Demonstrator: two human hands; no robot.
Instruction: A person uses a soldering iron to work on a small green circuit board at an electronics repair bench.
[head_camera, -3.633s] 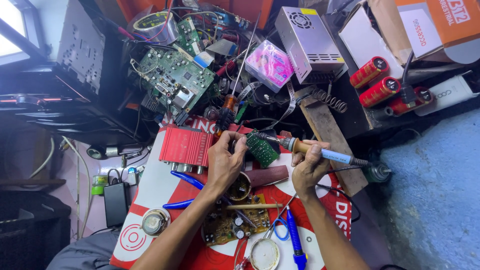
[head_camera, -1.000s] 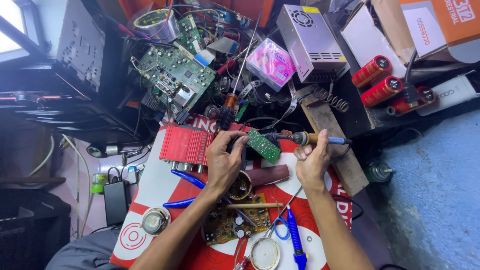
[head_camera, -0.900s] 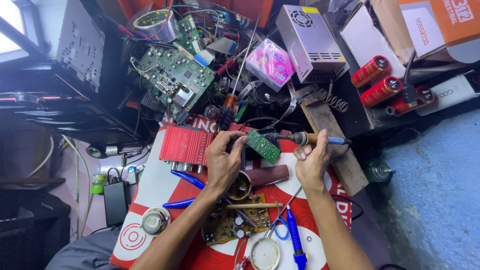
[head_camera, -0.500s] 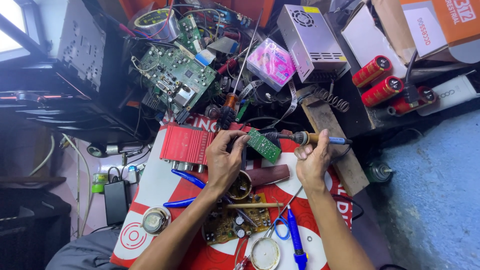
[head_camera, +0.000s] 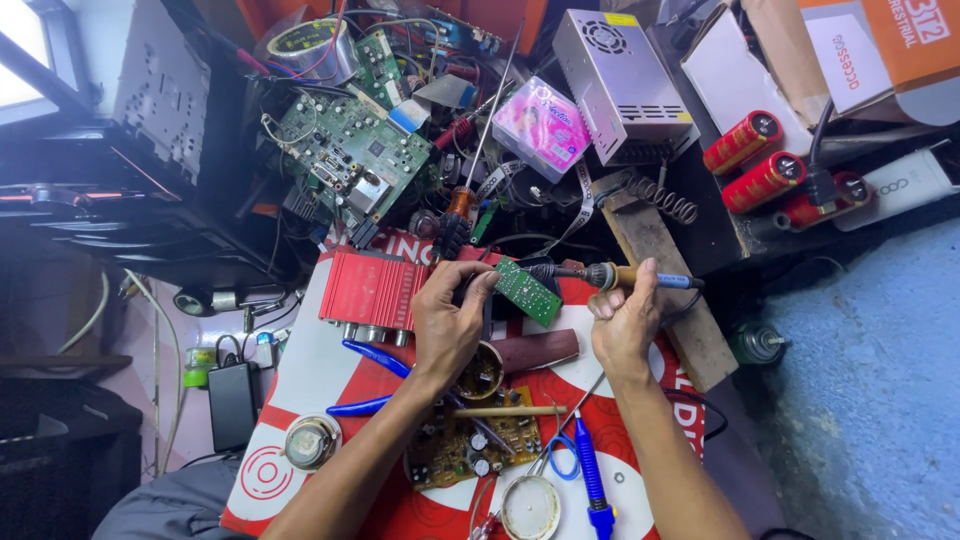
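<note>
Two bare hands meet over the middle of a crowded red-and-white work surface (head_camera: 300, 370). The left hand (head_camera: 448, 318) curls around one edge of a small green circuit board (head_camera: 527, 291), fingers pinching it so that it tilts up off the surface. The right hand (head_camera: 622, 318) is closed around the handle of a soldering iron (head_camera: 612, 278), which lies nearly level — its dark tip points left and meets the far right corner of the board.

Just left of the left hand sits a red finned metal case (head_camera: 372, 292), with blue-handled pliers (head_camera: 372, 380) near it. Under the wrists lie a brown cylinder with an open round end (head_camera: 520, 356) and, nearer, a larger brown circuit board (head_camera: 470, 450) studded with capacitors. A blue pen-like tool (head_camera: 590, 480) and a round tin (head_camera: 531, 508) rest at the near edge.

Farther away, a big green circuit board (head_camera: 345, 150) lies among tangled wires, a perforated silver power supply box (head_camera: 622, 88) to its right, and three red cylindrical capacitors (head_camera: 765, 165) at the far right.
</note>
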